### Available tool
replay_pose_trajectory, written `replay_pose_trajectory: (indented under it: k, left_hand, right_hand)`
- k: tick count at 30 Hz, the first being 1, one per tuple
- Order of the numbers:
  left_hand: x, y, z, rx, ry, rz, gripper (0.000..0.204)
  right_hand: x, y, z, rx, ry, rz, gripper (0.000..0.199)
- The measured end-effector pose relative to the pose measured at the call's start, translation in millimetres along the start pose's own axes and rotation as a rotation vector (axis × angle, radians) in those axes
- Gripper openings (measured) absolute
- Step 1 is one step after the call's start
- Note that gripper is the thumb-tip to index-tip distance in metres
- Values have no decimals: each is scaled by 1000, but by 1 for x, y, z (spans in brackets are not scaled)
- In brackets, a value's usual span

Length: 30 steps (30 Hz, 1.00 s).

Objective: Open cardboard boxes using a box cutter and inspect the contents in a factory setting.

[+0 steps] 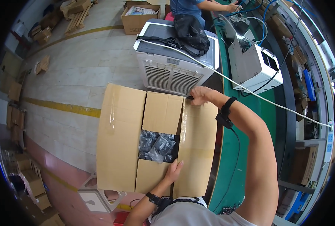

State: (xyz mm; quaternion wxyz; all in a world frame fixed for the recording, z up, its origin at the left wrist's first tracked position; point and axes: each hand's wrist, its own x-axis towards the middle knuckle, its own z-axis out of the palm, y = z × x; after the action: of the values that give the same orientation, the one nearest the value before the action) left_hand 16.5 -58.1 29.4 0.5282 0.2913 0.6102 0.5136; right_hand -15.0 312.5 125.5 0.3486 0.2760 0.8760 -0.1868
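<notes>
- Two hands work one large brown cardboard box (118, 139): left hand (174, 171) lies spread flat on its near flap, right hand (200, 95) curls closed over its far right flap edge.
- Beyond the box stands a white appliance (171, 71); right of it, a green surface (235, 165); left, grey concrete floor (77, 75).

We've got the carton (118, 139) on the floor, bagged parts (158, 146) inside, air cooler (173, 62) right behind it, desk (237, 165) to the right.
</notes>
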Motion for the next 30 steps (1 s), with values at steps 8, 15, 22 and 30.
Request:
replay_pose_trajectory:
  k: [8, 15, 22, 30]
  left_hand:
    - [3, -2, 1, -28, -77, -64, 36]
    - [2, 4, -1, -46, -75, -9, 37]
    - [0, 16, 8, 20, -78, 50, 34]
    - [-6, 38, 25, 186, 27, 102, 32]
  right_hand:
    - [-15, -1, 13, -128, 225, 63, 33]
    - [-70, 1, -16, 538, 563, -92, 20]
    - [-15, -15, 45, 382, 596, 201, 38]
    - [-17, -43, 31, 141, 443, 244, 40]
